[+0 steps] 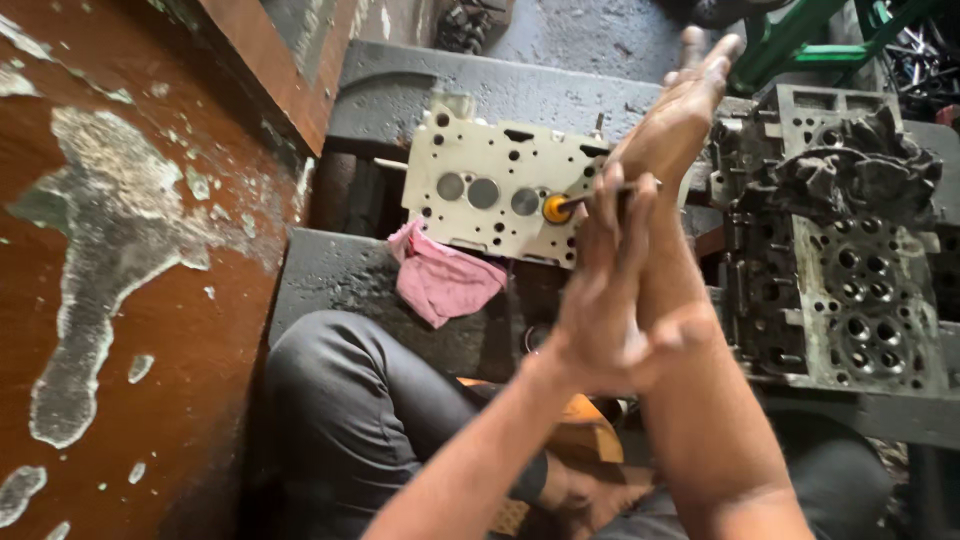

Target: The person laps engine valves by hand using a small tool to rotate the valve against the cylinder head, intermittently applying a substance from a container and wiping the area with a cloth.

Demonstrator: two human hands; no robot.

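2 hands are pressing palm to palm around a thin dark stick (600, 197) in the centre of the frame: left hand (600, 300) below, right hand (672, 130) reaching higher, fingers straight. the stick's orange cup (556, 208) is sitting on the face of a pale cylinder head (480, 150), upper middle, beside 3 round valves (483, 192). a pink rag (440, 280) is lying under the head's lower left corner. a dark, grimy cylinder head (850, 290) is lying at the right. a worn reddish-brown panel (120, 270) is filling the left. the person's grey-trousered knee (340, 400) is showing at lower centre.
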